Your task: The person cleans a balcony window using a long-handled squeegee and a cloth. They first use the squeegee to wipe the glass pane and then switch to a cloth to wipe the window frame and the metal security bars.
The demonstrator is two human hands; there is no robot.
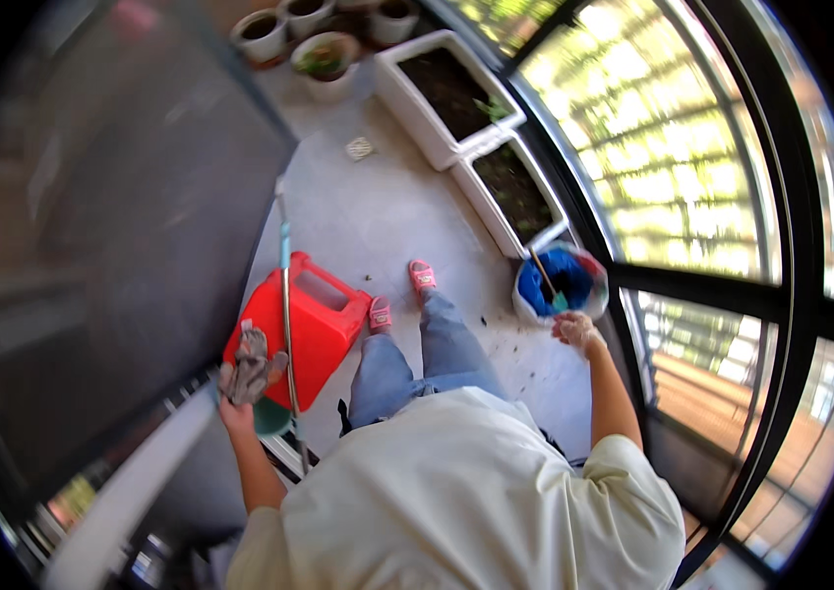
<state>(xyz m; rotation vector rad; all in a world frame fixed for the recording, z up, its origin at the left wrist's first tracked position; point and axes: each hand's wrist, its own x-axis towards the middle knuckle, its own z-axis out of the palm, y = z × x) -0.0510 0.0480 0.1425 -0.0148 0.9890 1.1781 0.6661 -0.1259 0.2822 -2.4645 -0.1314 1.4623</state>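
On the left, my left hand grips a crumpled pair of grey work gloves, held over a red plastic stool. A thin pole, light blue near its upper part, stands in front of the stool. To the right, my right hand, which seems to wear a thin see-through glove, has loosely bent fingers with nothing visible in them. Just beyond it is a bucket-like container with a blue lining. A small green trowel with a wooden handle leans there; whether my fingers touch it, I cannot tell.
Two white planter boxes of soil run along the window wall. Several pots stand at the far end. A dark panel borders the left. Bits of dirt lie on the grey floor, near a drain cover.
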